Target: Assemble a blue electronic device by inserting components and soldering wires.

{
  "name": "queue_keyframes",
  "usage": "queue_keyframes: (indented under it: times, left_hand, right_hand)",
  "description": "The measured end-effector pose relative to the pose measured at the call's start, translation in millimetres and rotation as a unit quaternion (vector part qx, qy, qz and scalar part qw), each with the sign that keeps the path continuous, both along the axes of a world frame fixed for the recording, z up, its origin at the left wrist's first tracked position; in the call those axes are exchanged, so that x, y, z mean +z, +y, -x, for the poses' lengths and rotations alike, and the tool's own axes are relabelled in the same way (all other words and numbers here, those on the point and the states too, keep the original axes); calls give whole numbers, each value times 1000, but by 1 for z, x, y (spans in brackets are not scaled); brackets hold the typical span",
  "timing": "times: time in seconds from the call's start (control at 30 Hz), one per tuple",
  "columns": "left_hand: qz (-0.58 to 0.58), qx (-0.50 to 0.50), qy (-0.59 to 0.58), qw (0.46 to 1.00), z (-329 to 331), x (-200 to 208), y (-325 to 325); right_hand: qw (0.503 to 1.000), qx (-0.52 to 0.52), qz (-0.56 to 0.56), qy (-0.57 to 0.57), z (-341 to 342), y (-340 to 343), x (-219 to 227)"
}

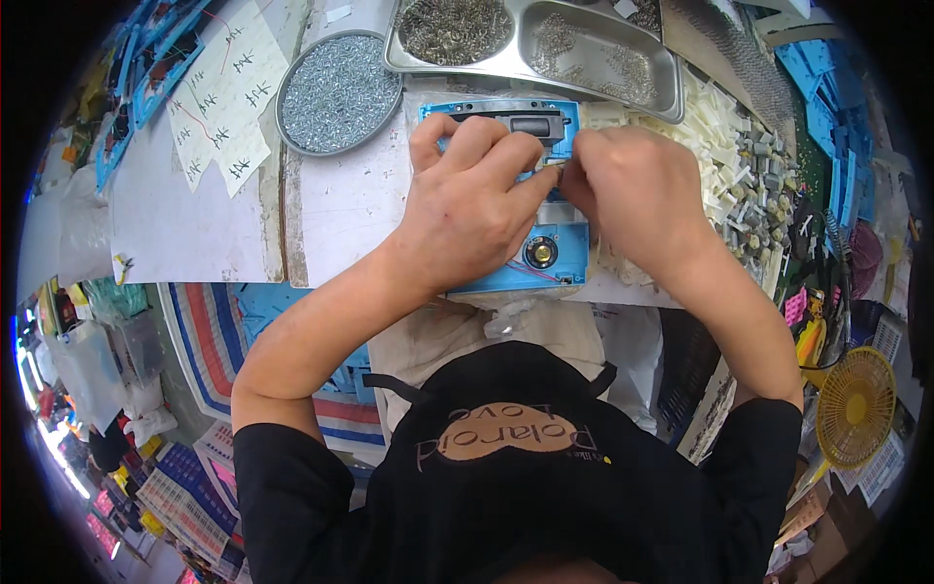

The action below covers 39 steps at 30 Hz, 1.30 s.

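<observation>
A light-blue plastic housing (504, 279) lies on the white worktop in front of me. A round black speaker with a brass-coloured centre (541, 252) sits in its near end, with thin red wires beside it. A dark cylindrical part (530, 127) lies across its far end. My left hand (467, 204) rests over the left side of the housing, fingers curled and thumb reaching toward the middle. My right hand (637, 185) is closed in a pinch at the right edge. The fingertips of both hands meet at a small pale piece, mostly hidden by them.
Beyond the housing stand a round dish of small silver screws (341, 92) and a metal tray (603, 91) of springs and small metal parts. White plastic pieces and small grey motor-like parts (764, 195) are heaped at right. Marked paper (219, 107) lies left; a yellow round basket (856, 407) is lower right.
</observation>
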State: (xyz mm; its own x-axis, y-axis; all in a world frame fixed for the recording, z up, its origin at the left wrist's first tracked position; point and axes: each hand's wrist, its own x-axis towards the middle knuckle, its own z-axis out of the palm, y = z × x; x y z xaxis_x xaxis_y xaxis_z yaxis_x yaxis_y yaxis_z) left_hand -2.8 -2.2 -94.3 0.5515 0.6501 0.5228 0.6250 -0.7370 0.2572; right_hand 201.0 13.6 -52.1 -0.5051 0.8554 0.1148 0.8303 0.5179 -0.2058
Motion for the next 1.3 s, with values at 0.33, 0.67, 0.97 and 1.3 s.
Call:
queue_keyframes:
  times: [0.33, 0.67, 0.97, 1.3]
  left_hand:
    - [0, -15, -7, 1000, -2, 0, 4]
    - [21, -20, -27, 999, -3, -3, 2]
    - [38, -13, -34, 999, 1, -1, 1]
    - [95, -76, -83, 989, 6, -2, 43]
  right_hand:
    - [992, -33, 124, 7, 0, 19, 5]
    - [796, -180, 446, 366, -39, 13, -11]
    - [803, -189, 452, 339, -20, 15, -6]
    - [849, -166, 412, 287, -25, 17, -16]
